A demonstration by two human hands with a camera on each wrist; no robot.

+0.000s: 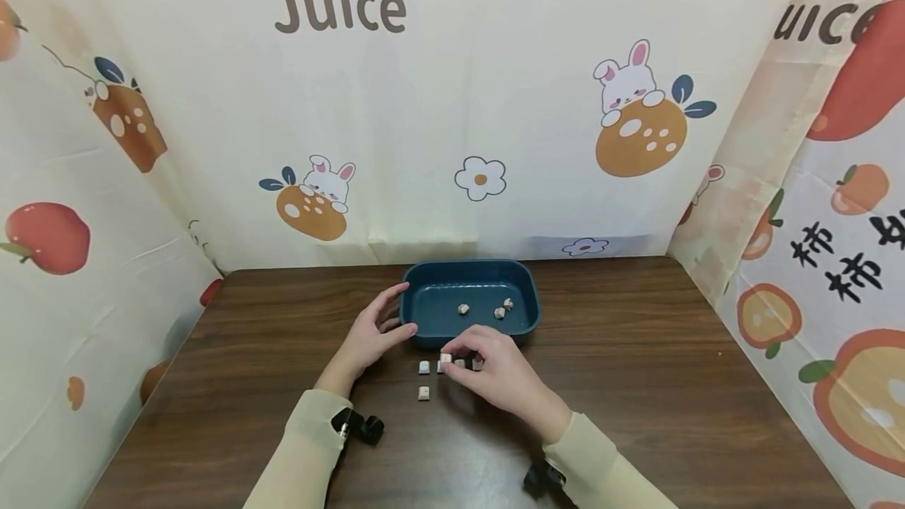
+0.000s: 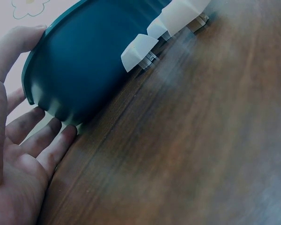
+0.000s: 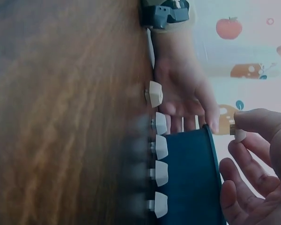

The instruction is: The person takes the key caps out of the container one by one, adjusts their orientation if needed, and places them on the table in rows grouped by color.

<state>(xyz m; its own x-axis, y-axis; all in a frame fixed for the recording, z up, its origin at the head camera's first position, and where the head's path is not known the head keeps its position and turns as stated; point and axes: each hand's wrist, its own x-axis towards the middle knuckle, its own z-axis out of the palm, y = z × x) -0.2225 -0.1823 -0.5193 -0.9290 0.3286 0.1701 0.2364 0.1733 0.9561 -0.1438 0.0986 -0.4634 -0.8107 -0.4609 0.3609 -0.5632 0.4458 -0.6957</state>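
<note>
My right hand [image 1: 498, 371] pinches a small white keycap [image 3: 240, 136] between thumb and fingertips, held just above a row of similar keycaps. A blue-green tray [image 1: 415, 334] stands behind that row. At the tray's left side is my left hand [image 1: 371, 336], fingers spread and relaxed. In the left wrist view its thumb meets the rim, while the other fingertips lie against the tray's outer wall. One row keycap [image 1: 424, 368] sits at the left end, and a single keycap [image 1: 423, 393] stands in front of it. My right fingers partly cover the row in the head view.
Inside the tray lie three more small keycaps, one toward the middle [image 1: 463, 309] and two at the right [image 1: 499, 313]. The brown wooden table [image 1: 636, 383] meets a printed cloth backdrop [image 1: 424, 124] at its far edge. Similar cloth hangs at both sides.
</note>
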